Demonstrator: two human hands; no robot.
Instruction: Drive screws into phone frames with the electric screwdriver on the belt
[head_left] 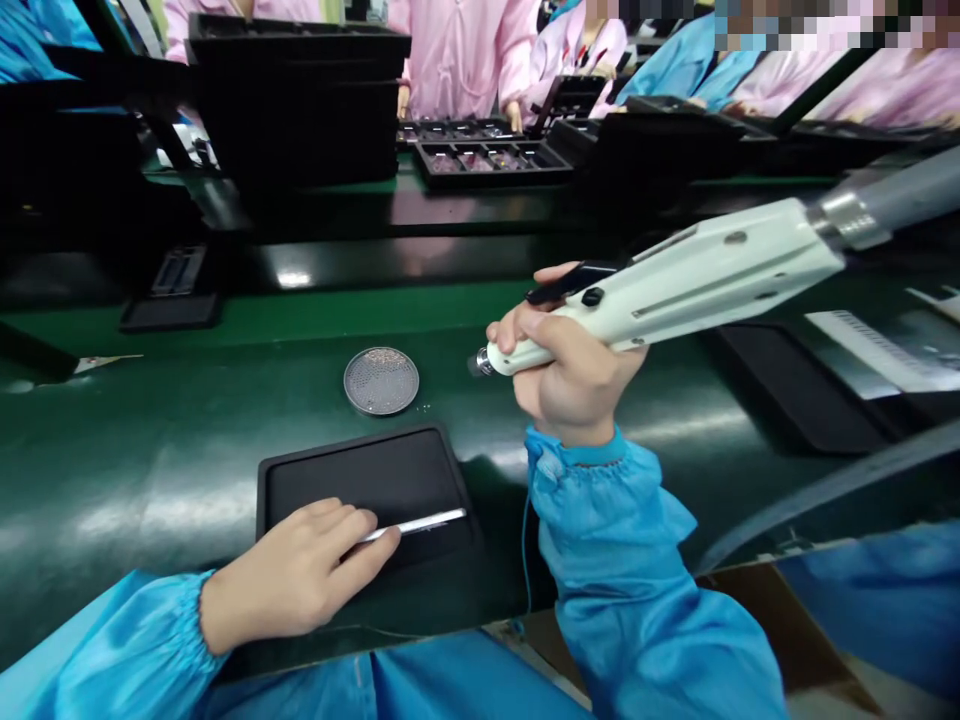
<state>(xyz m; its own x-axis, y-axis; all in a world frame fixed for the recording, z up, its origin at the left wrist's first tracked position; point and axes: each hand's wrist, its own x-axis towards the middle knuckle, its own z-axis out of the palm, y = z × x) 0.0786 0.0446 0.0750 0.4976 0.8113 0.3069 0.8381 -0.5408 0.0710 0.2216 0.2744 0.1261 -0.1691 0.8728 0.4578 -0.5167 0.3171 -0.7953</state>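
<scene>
My right hand [574, 375] is wrapped round a pale electric screwdriver [720, 275], raised above the bench and slanting, with its dark tip to the left. A grey hose or cable leads from its back end to the upper right. Below it on the left, my left hand [304, 570] is closed on a thin flat silvery part [431, 522]. Seen nearly edge-on, the part is largely hidden by the fingers, and its kind is unclear. It lies over a shallow black tray [281, 472]. Beyond the tray stands a round perforated dish [381, 382] holding tiny pieces, probably screws.
A few tiny bits lie beside the dish on the green bench [150, 420]. Another black tray [795, 385] and papers [877, 350] are at the right. Stacked black trays [300, 110] rise at the back left. People in pink and blue work across the bench.
</scene>
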